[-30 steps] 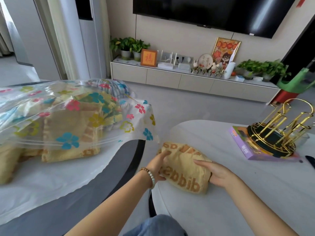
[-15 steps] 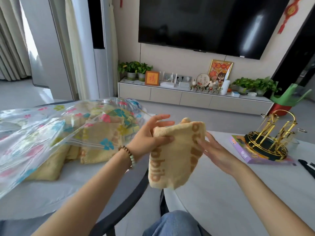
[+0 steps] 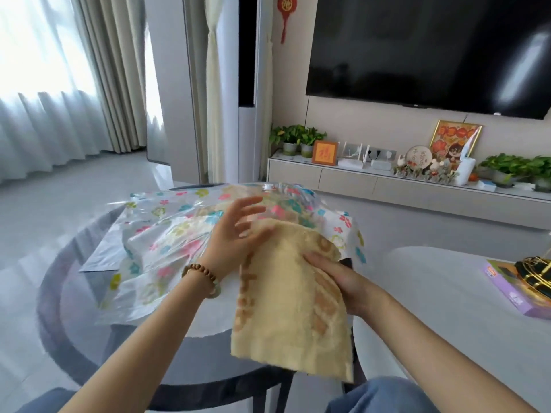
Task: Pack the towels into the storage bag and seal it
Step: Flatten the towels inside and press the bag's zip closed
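A folded yellow towel (image 3: 286, 311) with orange letters hangs in front of me, its top edge at the mouth of the clear, flower-printed storage bag (image 3: 167, 242). My right hand (image 3: 343, 281) grips the towel's right side. My left hand (image 3: 235, 236), a bead bracelet on its wrist, rests against the towel's upper left edge with fingers spread, over the bag. More yellow towels show dimly through the plastic. The bag lies on a round dark-rimmed table (image 3: 59, 293).
A white table (image 3: 447, 308) on the right carries a purple box (image 3: 507, 293) and a gold wire rack (image 3: 536, 272). A low TV cabinet (image 3: 387, 186) with plants and ornaments stands along the far wall. My knee in jeans (image 3: 387, 394) shows at the bottom.
The towel was lifted off the white table and carried left to the bag's opening. My view turned left and up. My left hand's fingers have spread.
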Available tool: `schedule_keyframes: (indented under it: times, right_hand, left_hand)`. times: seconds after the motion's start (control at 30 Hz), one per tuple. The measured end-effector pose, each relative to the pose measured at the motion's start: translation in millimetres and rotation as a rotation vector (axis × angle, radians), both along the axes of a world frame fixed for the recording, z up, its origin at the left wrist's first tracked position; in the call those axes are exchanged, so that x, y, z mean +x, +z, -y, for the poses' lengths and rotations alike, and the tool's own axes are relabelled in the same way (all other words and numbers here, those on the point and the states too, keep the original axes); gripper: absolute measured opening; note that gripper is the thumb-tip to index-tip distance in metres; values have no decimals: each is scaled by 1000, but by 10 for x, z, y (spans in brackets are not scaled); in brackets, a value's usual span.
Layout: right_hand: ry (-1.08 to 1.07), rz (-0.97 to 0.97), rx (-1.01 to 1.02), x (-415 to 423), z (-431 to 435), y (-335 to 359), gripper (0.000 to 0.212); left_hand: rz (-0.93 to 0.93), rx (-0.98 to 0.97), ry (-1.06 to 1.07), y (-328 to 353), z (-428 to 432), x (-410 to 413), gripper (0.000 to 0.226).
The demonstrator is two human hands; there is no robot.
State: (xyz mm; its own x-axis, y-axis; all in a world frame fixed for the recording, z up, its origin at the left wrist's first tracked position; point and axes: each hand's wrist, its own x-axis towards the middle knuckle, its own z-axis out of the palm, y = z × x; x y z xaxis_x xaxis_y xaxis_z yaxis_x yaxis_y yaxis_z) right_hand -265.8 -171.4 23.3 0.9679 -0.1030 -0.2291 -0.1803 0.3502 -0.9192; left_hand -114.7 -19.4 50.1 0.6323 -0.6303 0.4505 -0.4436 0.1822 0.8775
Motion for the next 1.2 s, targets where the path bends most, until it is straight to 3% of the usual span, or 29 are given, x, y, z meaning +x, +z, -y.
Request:
schedule_keyframes:
  times: [0.07,0.23,0.3,0.43,0.6,0.83,0.93,1.0,1.13,1.2]
  right_hand:
    - [3,-59,3,0,31,-79,38]
    - [-60,-200,53,58,38,-462,53]
    - [-61,-193,119,131,-16,-579,52]
    - [-46,-179,202,334,-106,-746,42]
    - [-53,-178,202,809,-313,-802,36]
    - [-224,-18,248,1739,-588,-668,44]
    - [-342,-158,-81,1804,-585,-820,46]
    - [-352,-207,-394,1674,-537,-941,63]
    - [-228,-225,-706,1321,-473,-1146,84]
    - [-242,-109,-967,1171,-493,-1259,90]
  left_hand:
    - [58,66,86,-124,-226,157,46]
    - [417,585,208,-572,-604,465,66]
    - [491,705,244,-737,-643,513,61]
    - [431,649,396,-772,-681,663,28]
    - [406,478,404,-527,-700,853,28]
    - [563,498,504,-361,-727,931,38]
    - [586,539,507,-370,-732,942,38]
    - [558,536,461,-412,-747,932,36]
    - [548,518,460,-500,-762,924,34]
    - [536,511,459,-540,-761,916,36]
